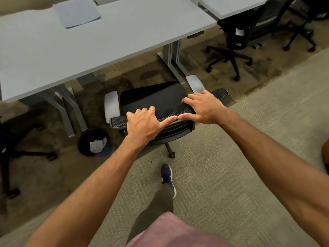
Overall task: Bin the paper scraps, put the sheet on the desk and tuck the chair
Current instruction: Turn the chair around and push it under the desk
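Nearby, the bin [85, 138] holds paper scraps [98, 144]; left hand [142, 124] and right hand [203, 108] grip chair [153, 97].

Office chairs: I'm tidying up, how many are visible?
4: black mesh office chair gripped at centre; two black chairs top right; black chair base far left. Others may be hidden.

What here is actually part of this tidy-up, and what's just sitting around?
Part of the job: black mesh-backed office chair; grey desk top; pale blue paper sheet lying on it; round black waste bin; crumpled white paper scraps inside it.
Just lying about: black swivel chair at the rear right; second grey desk beyond it; dark chair at the left edge.
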`<state>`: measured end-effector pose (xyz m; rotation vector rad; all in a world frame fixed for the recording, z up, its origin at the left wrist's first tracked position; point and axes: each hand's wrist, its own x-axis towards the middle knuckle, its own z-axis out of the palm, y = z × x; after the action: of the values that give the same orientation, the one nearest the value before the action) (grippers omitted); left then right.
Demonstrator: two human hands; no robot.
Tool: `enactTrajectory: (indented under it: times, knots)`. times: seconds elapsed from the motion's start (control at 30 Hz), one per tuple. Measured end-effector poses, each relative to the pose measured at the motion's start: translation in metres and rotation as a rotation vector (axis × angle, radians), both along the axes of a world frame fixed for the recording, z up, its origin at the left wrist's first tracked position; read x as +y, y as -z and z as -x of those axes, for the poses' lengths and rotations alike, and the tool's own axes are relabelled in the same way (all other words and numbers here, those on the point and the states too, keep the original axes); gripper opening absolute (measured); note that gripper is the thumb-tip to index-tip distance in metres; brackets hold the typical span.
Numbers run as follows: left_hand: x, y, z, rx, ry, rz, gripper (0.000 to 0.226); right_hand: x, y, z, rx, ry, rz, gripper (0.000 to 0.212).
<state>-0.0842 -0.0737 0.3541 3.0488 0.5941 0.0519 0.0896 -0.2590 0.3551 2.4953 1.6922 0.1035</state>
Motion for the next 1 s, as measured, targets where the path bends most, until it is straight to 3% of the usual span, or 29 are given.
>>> enactTrajectory:
  times: [0.6,1.0]
  knots:
    - [0.047,-0.003,-0.136,0.017,-0.128,0.031,0.108,0.066,-0.014,-0.15,0.002,-0.088,0.115,0.095]
    - [0.078,-0.006,-0.198,0.037,-0.172,0.028,0.112,0.108,-0.005,-0.225,-0.019,-0.174,0.06,0.083]
